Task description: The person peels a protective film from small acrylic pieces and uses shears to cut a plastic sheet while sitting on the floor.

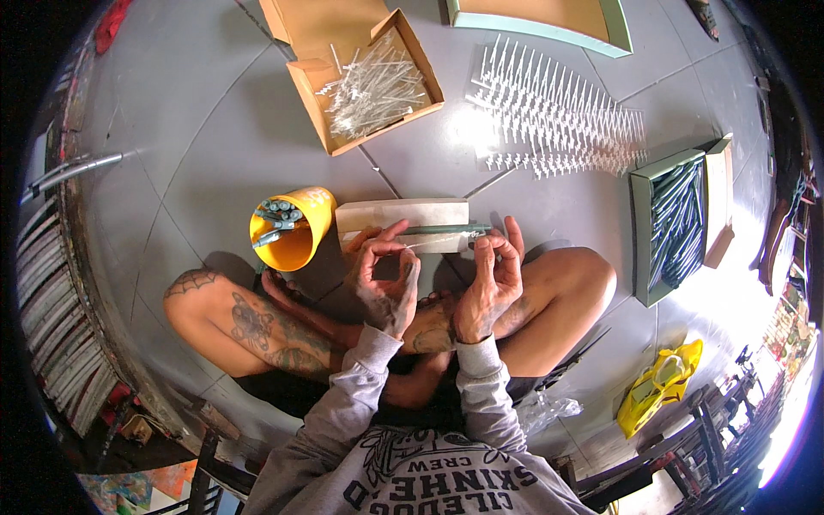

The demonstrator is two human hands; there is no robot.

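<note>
My left hand [386, 279] and my right hand [493, 275] pinch a thin, pale rod-like piece with a white end [438, 239], held almost level between them. Just behind it a dark green tube [433, 229] lies along a narrow pale cardboard box [386, 213], partly hidden by my fingers. To the left, a yellow cup [283, 251] lies tilted, holding several grey-blue pieces [277, 211]. My crossed legs are under and around my hands.
An open cardboard box of clear thin tubes [373, 86] and rows of white-tipped pieces [558, 120] lie beyond. A green box [669, 227] full of dark barrels sits right, a pale green box [536, 43] far back, a yellow bag [652, 390] lower right.
</note>
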